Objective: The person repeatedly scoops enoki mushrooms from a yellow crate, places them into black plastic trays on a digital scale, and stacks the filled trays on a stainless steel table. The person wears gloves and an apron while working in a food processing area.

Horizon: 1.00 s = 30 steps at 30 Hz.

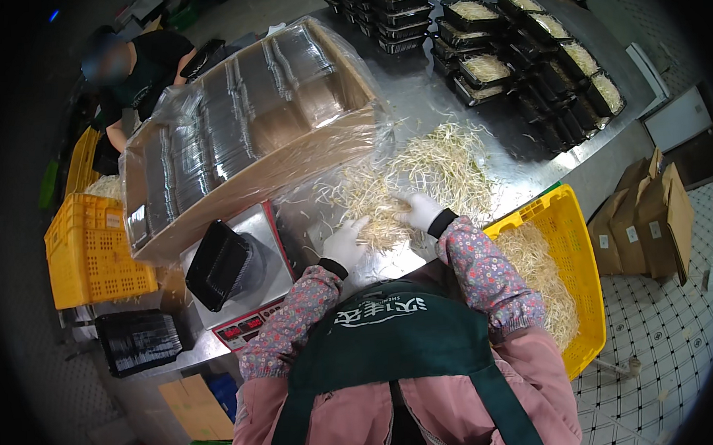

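A loose heap of bean sprouts (443, 165) lies on the steel table, with a smaller clump (376, 201) in front of it. My left hand (344, 245), in a white glove, touches the clump's near left side. From the right, my gloved right hand (418, 211) reaches into the same clump, its fingertips partly hidden among the sprouts. How tightly either hand grips is not visible. Left of my hands, an empty black plastic tray (218, 265) rests tilted on a digital scale (275, 274) with a lit red display.
A carton (258, 167) of nested clear plastic lids or trays stands beyond the scale. Filled black trays (487, 67) are stacked at the back right. A yellow crate (579, 260) of sprouts adjoins my right arm. Another yellow crate (95, 252) and a co-worker (147, 70) are at left.
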Available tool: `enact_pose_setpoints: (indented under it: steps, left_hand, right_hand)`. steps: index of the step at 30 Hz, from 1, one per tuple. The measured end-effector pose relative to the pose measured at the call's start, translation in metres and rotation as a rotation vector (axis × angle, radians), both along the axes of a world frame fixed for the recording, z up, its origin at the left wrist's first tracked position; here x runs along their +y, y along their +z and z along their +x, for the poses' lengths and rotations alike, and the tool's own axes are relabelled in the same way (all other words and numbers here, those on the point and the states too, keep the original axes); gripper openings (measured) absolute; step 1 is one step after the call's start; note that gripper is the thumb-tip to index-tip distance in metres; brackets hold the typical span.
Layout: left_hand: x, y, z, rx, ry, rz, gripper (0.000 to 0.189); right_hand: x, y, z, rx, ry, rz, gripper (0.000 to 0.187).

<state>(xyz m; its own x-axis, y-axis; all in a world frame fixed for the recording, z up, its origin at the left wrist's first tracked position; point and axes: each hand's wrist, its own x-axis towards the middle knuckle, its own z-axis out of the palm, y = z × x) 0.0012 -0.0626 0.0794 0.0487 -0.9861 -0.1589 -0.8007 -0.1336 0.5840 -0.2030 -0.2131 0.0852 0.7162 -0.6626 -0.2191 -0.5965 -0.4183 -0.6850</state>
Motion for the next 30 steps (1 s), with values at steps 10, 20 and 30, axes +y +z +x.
enact_pose_setpoints:
  steps: [10, 20, 30]
  left_hand:
    - [0.008, -0.006, -0.006, -0.089, 0.012, 0.032, 0.092]
    - [0.011, -0.028, 0.031, 0.008, 0.045, -0.140, 0.026]
    - [0.002, 0.007, -0.014, 0.025, 0.028, -0.136, 0.043]
  right_hand:
    - [0.052, 0.007, -0.001, 0.285, 0.047, -0.253, 0.127]
    - [-0.002, -0.022, -0.046, -0.039, -0.264, -0.145, 0.025]
    - [0.005, -0.022, -0.024, -0.133, -0.210, -0.019, 0.040]
